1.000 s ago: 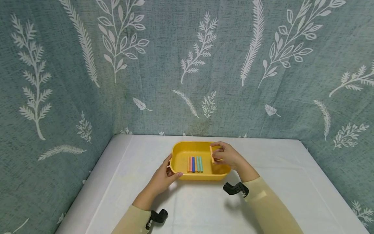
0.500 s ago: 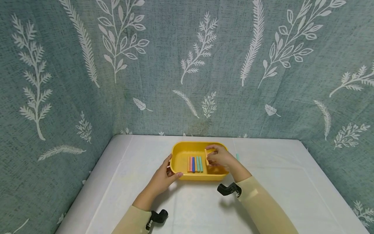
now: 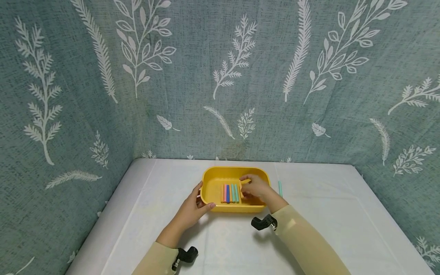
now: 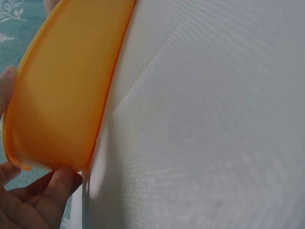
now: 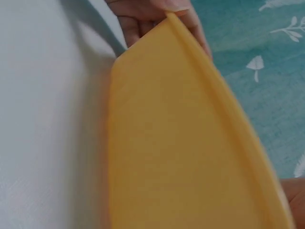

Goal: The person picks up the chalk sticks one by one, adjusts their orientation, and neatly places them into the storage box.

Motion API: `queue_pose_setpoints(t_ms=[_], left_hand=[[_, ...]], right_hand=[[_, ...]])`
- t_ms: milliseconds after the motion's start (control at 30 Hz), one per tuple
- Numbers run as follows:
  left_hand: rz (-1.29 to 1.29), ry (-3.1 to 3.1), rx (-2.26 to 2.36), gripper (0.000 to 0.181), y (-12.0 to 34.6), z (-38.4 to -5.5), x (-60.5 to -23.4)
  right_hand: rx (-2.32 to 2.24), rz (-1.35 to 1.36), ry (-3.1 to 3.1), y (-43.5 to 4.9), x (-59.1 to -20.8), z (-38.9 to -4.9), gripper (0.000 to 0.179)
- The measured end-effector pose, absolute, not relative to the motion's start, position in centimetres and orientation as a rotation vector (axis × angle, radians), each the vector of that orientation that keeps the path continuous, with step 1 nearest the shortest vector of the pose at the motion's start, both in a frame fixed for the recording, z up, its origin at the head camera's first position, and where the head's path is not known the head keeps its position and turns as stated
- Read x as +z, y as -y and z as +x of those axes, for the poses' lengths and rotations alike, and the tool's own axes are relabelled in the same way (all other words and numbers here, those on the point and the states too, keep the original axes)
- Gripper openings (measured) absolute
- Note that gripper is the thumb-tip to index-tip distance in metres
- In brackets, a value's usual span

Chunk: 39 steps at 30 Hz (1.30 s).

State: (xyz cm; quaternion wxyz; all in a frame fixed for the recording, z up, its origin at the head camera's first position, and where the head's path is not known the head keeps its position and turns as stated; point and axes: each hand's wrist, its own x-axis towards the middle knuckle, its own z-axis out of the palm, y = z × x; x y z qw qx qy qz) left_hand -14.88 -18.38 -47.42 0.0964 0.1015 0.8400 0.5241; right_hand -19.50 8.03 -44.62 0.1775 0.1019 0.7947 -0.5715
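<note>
A yellow plastic tray [image 3: 237,209] sits on the white table in the head view. My left hand [image 3: 193,206] grips its left end, the thumb over the near rim and the fingers round the outer wall. Inside stands a neat row of coloured chalk sticks, among them a blue chalk stick [image 3: 228,194] and two green ones. My right hand [image 3: 257,188] reaches into the tray and pinches a light orange chalk stick [image 3: 241,192], close beside the row's right end. In the right wrist view the tray wall [image 5: 167,119] hides the pinched stick.
One green chalk stick [image 3: 280,188] lies on the white tablecloth [image 3: 326,198] just right of the tray. Behind the table hangs a green-blue curtain [image 3: 192,76] with white leaf prints; it also closes off both sides.
My right hand has moved left and lower inside the tray, bringing the light orange chalk stick up to the row. The green stick outside has come into sight. My left hand keeps still.
</note>
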Motion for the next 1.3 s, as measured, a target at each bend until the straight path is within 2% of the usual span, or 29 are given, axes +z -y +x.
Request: queue_pose_setpoints(t_ms=[300, 1300], left_hand=[[0.298, -2.501, 1.54, 0.096, 18.3, -15.0, -47.6], [0.284, -2.502, 1.535, 0.098, 18.2, -14.9, -47.4]], right_hand=[[-1.523, 0.285, -2.325, -7.6, -45.8, -19.9, 0.047], [-1.465, 0.278, -2.358, -7.1, -45.5, -19.5, 0.048]])
